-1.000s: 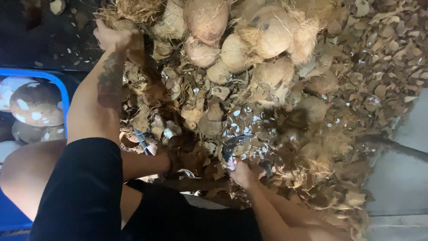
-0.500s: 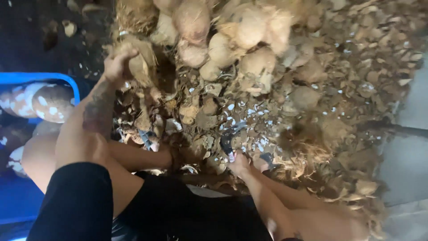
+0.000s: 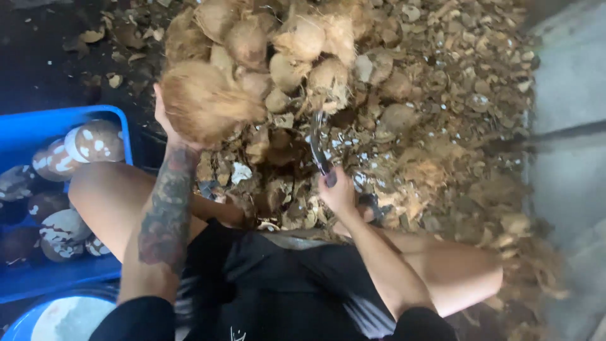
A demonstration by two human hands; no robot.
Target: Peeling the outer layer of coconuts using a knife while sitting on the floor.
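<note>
Over the heap of husk scraps [image 3: 435, 164] on the floor, left hand [image 3: 165, 120] is cupped under a fibrous brown coconut [image 3: 205, 101], fingers wrapped round its underside, lifting it clear of the pile. Right hand [image 3: 338, 192] is clenched on the handle of a curved dark blade [image 3: 317, 148], tip pointing up toward the stack of coconuts.

Progress, judged from how things lie:
- Done: blue crate [image 3: 107, 113] at the left floor edge holds several pared coconuts [image 3: 95, 142], brown with white patches. A white one [image 3: 69, 319] sits in a round blue tub at bottom left. The depth of shell and fibre debris suggests many already worked.
- In hand: the raised coconut looks fully hairy, no cut marks that I can see, so paring on it has not begun.
- Left: a stack of unpeeled coconuts [image 3: 297, 44] at the far side of the heap, at least eight or so in view, more likely buried.

Hard to make out:
- Motion blur on the held coconut and the right side of the view; grey slab at the right edge is smeared.
- Left fingers mostly hidden behind the coconut.
- Blade handle is covered by the fist; edge condition unreadable.
- Crate is cut off at the left edge, count unknown.
- Small dark object just right of the right hand, can't identify.
</note>
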